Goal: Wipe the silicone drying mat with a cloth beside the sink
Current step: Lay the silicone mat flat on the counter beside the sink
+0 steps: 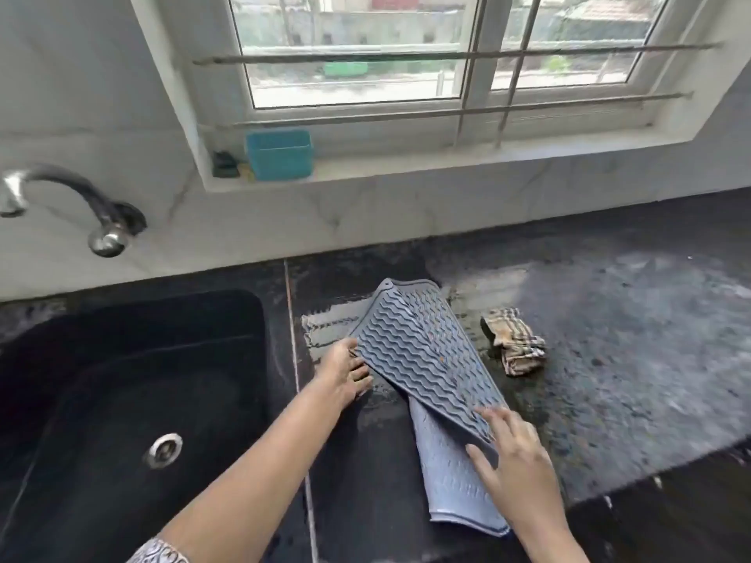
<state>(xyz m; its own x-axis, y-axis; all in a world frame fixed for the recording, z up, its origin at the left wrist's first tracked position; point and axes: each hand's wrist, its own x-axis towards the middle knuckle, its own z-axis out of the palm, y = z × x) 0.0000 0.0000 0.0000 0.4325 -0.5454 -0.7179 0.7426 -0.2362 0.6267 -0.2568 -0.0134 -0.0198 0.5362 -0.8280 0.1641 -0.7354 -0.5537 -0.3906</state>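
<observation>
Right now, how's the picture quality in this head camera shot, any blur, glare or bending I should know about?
Head view: daylight from the window washes out the scene outside; the wide lens bows the window sill and countertop edges; the counter's right side smears with motion blur; the drying mat ridges stay fairly crisp; the sink reads very dark with little detail.

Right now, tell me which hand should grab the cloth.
Right. The right hand holds the mat's near corner on the side where the folded checked cloth lies; the left hand grips the sink-side edge.
</observation>
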